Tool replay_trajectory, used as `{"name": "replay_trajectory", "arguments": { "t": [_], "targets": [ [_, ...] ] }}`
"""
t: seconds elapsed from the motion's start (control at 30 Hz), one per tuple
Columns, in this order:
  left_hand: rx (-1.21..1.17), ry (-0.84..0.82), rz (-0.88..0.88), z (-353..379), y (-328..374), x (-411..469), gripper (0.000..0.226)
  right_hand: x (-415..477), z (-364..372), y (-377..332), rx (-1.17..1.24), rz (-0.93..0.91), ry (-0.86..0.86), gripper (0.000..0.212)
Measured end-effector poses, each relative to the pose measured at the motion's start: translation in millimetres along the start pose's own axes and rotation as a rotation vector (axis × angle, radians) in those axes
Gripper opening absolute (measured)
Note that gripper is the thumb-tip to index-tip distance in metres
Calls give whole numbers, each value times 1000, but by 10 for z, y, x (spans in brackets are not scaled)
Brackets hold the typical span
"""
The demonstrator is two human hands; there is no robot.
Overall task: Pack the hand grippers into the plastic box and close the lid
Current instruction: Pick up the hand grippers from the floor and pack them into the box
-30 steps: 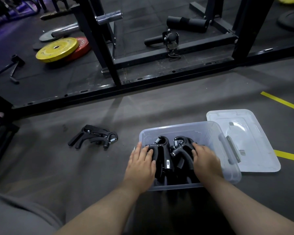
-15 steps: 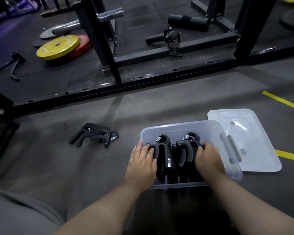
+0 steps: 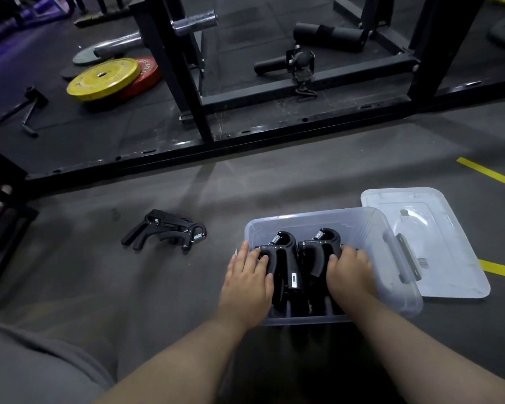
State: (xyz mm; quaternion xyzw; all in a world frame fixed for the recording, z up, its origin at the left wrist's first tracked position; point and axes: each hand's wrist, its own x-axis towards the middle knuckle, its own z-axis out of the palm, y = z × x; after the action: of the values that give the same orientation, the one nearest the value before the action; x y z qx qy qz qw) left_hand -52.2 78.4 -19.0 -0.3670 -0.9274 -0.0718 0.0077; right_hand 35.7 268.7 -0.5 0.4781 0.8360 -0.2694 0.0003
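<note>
Inside the plastic box [image 3: 373,228], the left hand [image 3: 247,282] and right hand [image 3: 350,274] press flat, fingers spread, on stacked hand grippers [image 3: 283,258]. Left of the box, 2 more hand grippers on the floor [image 3: 165,233] look rigid and light, best lifted by their handles.

Dark grey gym floor [image 3: 274,185] carries a clear plastic box [image 3: 397,258]; its lid [image 3: 449,275] lies flat just right of it; loose black hand grippers [image 3: 164,233] lie left; yellow tape strips [image 3: 490,172] mark the right side.
</note>
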Motion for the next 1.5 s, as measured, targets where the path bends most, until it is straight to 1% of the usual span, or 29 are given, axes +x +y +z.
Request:
{"name": "replay_trajectory", "arguments": {
  "t": [0.07, 0.13, 0.23, 0.47, 0.6, 1.17, 1.33, 1.5],
  "targets": [
    [1, -2, -3, 0, 2, 1, 52, -28, 33, 7, -67, -18, 6, 41],
    [-1, -2, -4, 3, 1, 1, 52, -36, 39, 21, -78, -14, -10, 46],
    [0, -1, -2, 0, 0, -2, 52, -12, 37, 39, -44, -20, -72, 49],
    [-2, 4, -2, -1, 5, 0, 51, -40, 7, 20, 32, -21, -134, 53],
    [1, 2, 0, -3, 4, -3, 52, -43, 9, 24, 7, -30, -121, 51],
    [-8, 7, 4, 6, 3, -4, 51, -47, 16, 3, 44, -13, -117, 52],
    [-10, 8, -2, -8, 13, -11, 52, -81, -9, -22, 12, -31, -127, 44],
    [-16, -3, -6, -2, 7, -5, 52, -87, 1, -32, -4, -29, -124, 45]
  ]
}}
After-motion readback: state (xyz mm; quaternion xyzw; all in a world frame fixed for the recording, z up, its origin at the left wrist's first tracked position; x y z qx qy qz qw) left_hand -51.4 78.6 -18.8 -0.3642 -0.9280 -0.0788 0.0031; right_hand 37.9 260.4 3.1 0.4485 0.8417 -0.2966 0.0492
